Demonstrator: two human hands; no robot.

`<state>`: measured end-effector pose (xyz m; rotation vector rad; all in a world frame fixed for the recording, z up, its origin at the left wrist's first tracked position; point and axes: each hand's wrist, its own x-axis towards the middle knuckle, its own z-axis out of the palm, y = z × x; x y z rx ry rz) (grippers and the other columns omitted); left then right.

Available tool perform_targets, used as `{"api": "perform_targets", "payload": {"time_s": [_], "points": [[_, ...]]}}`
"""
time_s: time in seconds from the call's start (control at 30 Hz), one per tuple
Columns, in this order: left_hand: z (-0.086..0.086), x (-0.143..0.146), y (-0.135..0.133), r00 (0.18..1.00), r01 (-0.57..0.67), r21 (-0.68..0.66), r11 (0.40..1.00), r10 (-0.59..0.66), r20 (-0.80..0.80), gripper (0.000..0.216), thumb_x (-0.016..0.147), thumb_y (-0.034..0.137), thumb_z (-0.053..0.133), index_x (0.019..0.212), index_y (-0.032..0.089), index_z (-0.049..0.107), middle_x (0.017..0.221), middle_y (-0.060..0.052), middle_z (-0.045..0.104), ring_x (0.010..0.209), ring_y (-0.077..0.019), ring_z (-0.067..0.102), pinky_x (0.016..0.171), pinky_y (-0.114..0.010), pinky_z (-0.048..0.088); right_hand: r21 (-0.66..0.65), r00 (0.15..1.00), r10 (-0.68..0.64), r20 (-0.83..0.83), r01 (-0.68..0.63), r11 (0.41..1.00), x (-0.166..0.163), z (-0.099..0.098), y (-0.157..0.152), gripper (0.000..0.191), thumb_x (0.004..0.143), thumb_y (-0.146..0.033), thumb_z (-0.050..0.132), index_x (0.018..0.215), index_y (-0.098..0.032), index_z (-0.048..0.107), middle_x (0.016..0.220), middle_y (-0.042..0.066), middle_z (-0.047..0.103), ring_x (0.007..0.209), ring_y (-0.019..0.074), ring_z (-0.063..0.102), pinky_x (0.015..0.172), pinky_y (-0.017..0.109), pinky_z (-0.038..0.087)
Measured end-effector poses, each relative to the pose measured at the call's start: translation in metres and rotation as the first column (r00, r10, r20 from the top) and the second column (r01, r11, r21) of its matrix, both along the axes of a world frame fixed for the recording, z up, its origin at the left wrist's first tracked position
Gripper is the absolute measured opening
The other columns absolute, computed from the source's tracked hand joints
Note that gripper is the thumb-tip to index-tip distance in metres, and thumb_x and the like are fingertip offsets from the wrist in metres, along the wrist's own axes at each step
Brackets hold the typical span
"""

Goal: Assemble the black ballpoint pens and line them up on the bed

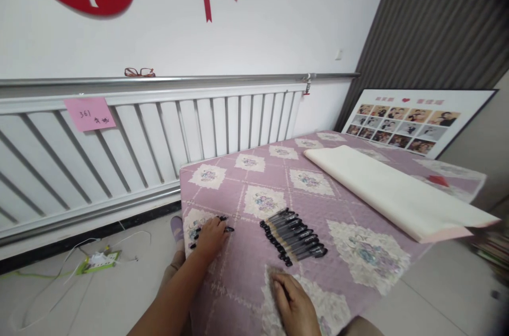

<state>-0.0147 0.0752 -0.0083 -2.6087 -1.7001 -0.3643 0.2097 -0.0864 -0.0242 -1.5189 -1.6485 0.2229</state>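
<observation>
My left hand (212, 238) lies over a few black pens near the left edge of the cloth-covered surface. Its fingers are curled down around them, and dark pen ends stick out on both sides of the hand. To the right, several pens (293, 235) with black caps and grey barrels lie side by side in a slanting row. Just below that row is my right hand (295, 301), low over the cloth, with fingers curled in and the thumb against them. Nothing shows in it.
A purple patterned cloth (234, 277) covers the surface. At the right lie a large folded cream sheet (369, 187) and a small red item (438, 181); a photo board (421, 118) stands behind. A white radiator (207, 129) runs along the wall. A power strip (101, 262) sits on the floor.
</observation>
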Motion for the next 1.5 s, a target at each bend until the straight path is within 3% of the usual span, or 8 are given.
{"api": "perform_targets", "payload": {"time_s": [0.27, 0.5, 0.63, 1.03, 1.13, 1.27, 1.4, 1.5], "points": [[0.004, -0.022, -0.021, 0.998, -0.039, 0.061, 0.997, 0.035, 0.052, 0.030, 0.084, 0.027, 0.055, 0.114, 0.022, 0.054, 0.110, -0.006, 0.056, 0.104, -0.0236, 0.050, 0.093, -0.036, 0.037, -0.005, 1.000, 0.004, -0.010, -0.004, 1.000, -0.001, 0.000, 0.000, 0.019, 0.087, -0.029, 0.047, 0.087, -0.024, 0.066, 0.083, 0.004, 0.071, 0.079, 0.0188, 0.068, 0.070, 0.028, 0.055], [-0.002, -0.037, -0.022, 1.000, -0.027, 0.030, 0.999, 0.027, 0.009, 0.012, 0.085, 0.027, 0.053, 0.093, 0.022, 0.061, 0.099, -0.005, 0.059, 0.096, -0.0235, 0.053, 0.086, -0.035, 0.040, -0.009, 1.000, 0.004, -0.022, -0.005, 1.000, -0.001, 0.001, 0.000, 0.019, 0.087, -0.028, 0.047, 0.088, -0.024, 0.066, 0.084, 0.004, 0.070, 0.079, 0.0188, 0.067, 0.070, 0.029, 0.055], [-0.002, -0.037, -0.016, 0.999, -0.028, 0.029, 0.999, 0.029, -0.016, 0.016, 0.088, 0.028, 0.048, 0.084, 0.020, 0.061, 0.094, -0.004, 0.060, 0.093, -0.0238, 0.054, 0.084, -0.035, 0.040, -0.010, 1.000, 0.001, -0.028, -0.001, 1.000, -0.001, 0.001, -0.001, 0.020, 0.086, -0.028, 0.047, 0.088, -0.024, 0.066, 0.084, 0.005, 0.071, 0.079, 0.0193, 0.068, 0.071, 0.029, 0.055], [0.003, -0.036, -0.011, 0.998, -0.055, 0.052, 0.997, 0.056, -0.003, 0.011, 0.087, 0.030, 0.054, 0.091, 0.022, 0.060, 0.097, -0.005, 0.059, 0.094, -0.0224, 0.053, 0.083, -0.033, 0.039, -0.023, 0.998, -0.017, -0.066, 0.015, 1.000, -0.004, 0.006, -0.004, 0.019, 0.085, -0.026, 0.048, 0.086, -0.024, 0.067, 0.083, 0.004, 0.070, 0.078, 0.0188, 0.067, 0.071, 0.029, 0.054], [0.005, -0.018, -0.021, 1.000, -0.001, 0.053, 0.999, 0.000, 0.016, 0.013, 0.088, 0.028, 0.051, 0.095, 0.021, 0.060, 0.100, -0.006, 0.058, 0.098, -0.0226, 0.052, 0.087, -0.034, 0.038, -0.023, 0.992, -0.026, -0.123, 0.023, 0.999, -0.005, 0.003, -0.005, 0.020, 0.086, -0.027, 0.048, 0.088, -0.024, 0.068, 0.085, 0.004, 0.070, 0.081, 0.0191, 0.066, 0.072, 0.029, 0.054], [0.011, 0.034, -0.043, 0.985, 0.158, 0.024, 0.987, -0.160, 0.063, 0.013, 0.088, 0.021, 0.048, 0.093, 0.020, 0.061, 0.099, -0.006, 0.059, 0.098, -0.0216, 0.051, 0.088, -0.034, 0.037, -0.043, 0.950, -0.084, -0.302, 0.074, 0.996, -0.002, -0.001, -0.007, 0.023, 0.087, -0.033, 0.049, 0.090, -0.023, 0.069, 0.088, 0.006, 0.072, 0.084, 0.0200, 0.066, 0.077, 0.029, 0.053], [0.019, 0.097, -0.071, 0.955, 0.291, 0.001, 0.957, -0.290, 0.066, 0.015, 0.090, 0.025, 0.046, 0.087, 0.023, 0.060, 0.092, -0.002, 0.059, 0.091, -0.0192, 0.052, 0.085, -0.032, 0.038, -0.093, 0.816, -0.197, -0.544, 0.174, 0.980, 0.008, 0.001, -0.010, 0.030, 0.086, -0.044, 0.051, 0.088, -0.019, 0.067, 0.083, 0.006, 0.071, 0.080, 0.0207, 0.065, 0.074, 0.028, 0.052], [0.024, 0.134, -0.087, 0.944, 0.326, -0.037, 0.945, -0.322, 0.077, 0.014, 0.090, 0.026, 0.047, 0.091, 0.024, 0.060, 0.098, -0.003, 0.060, 0.094, -0.0211, 0.052, 0.081, -0.033, 0.039, -0.095, 0.669, -0.200, -0.716, 0.190, 0.977, 0.014, 0.003, -0.011, 0.033, 0.087, -0.048, 0.049, 0.082, -0.019, 0.064, 0.074, 0.004, 0.067, 0.070, 0.0183, 0.062, 0.066, 0.027, 0.051]]}}
